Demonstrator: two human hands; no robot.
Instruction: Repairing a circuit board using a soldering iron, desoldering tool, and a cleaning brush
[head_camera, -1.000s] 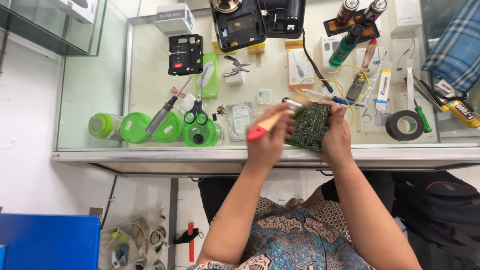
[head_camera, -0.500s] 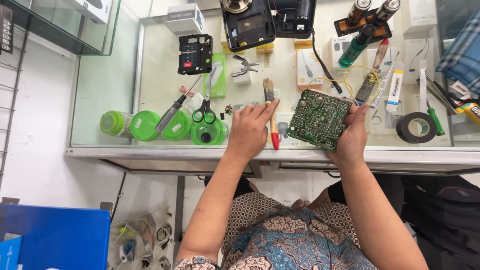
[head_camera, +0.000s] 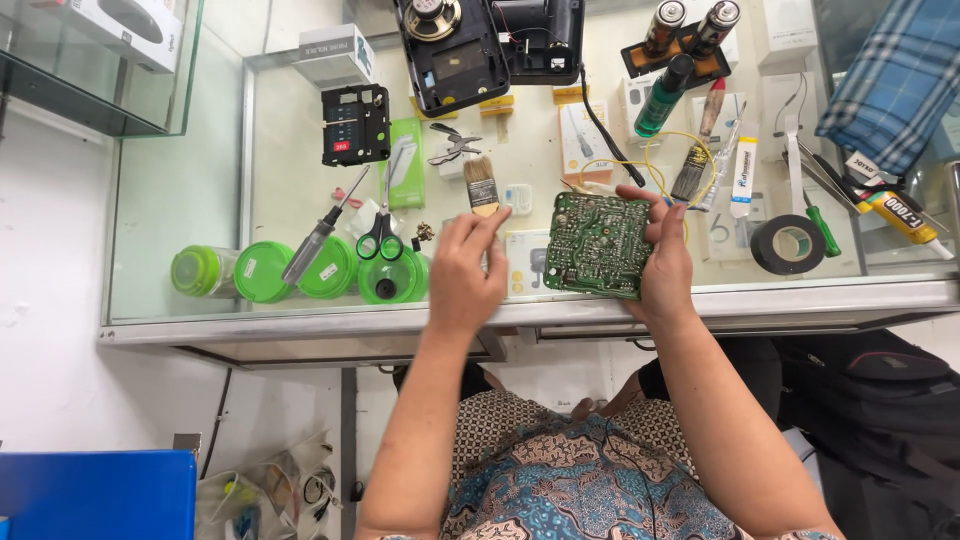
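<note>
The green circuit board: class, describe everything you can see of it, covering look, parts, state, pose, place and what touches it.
The green circuit board is a flat, roughly square panel, its solder side up, covered in pale traces and silvery solder dots. It is held tilted above the glass counter near its front edge. The right hand grips its right edge, fingers curled over the top corner. Yellow wires run from its upper edge. The left hand is beside it, not touching.

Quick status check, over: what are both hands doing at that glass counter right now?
Right hand grips green circuit board by its edge. Left hand open, fingers touching paintbrush. Scissors and screwdriver lie left of it, clear.
</note>
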